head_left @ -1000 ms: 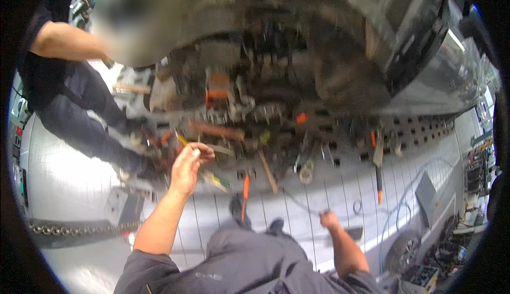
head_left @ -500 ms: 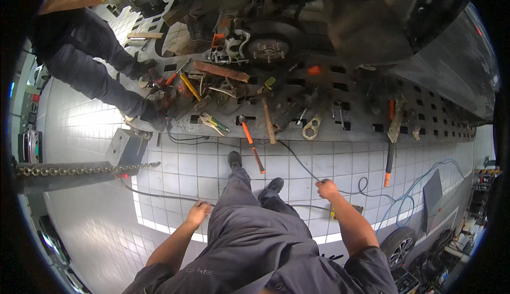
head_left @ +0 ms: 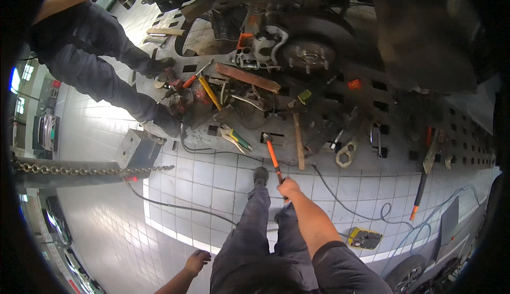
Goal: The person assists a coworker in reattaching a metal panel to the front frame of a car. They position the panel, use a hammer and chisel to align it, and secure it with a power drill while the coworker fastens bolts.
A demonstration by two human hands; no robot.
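My right hand (head_left: 289, 187) is closed around the handle of an orange and black hammer (head_left: 273, 156). The hammer's small head rests on the perforated metal platform (head_left: 340, 173), and its handle sticks out past the edge toward me. Lower down, my left hand (head_left: 197, 261) hangs over the tiled floor beside my leg, fingers loosely extended and holding nothing. Close to the hammer on the platform lie a wooden-handled hammer (head_left: 299, 140), green-handled locking pliers (head_left: 235, 137) and a yellow-handled hammer (head_left: 212, 94).
A co-worker's legs (head_left: 101, 60) stand at the far left by the platform. A wheel hub (head_left: 308, 55) sits above it. A thick arm with a chain (head_left: 95, 170) juts in from the left. Cables (head_left: 180, 206) cross the floor, near a yellow and black object (head_left: 365, 238).
My right hand has moved forward and left and taken hold of the hammer's handle. My left hand has dropped lower, away from the cable. My view has shifted closer to the platform.
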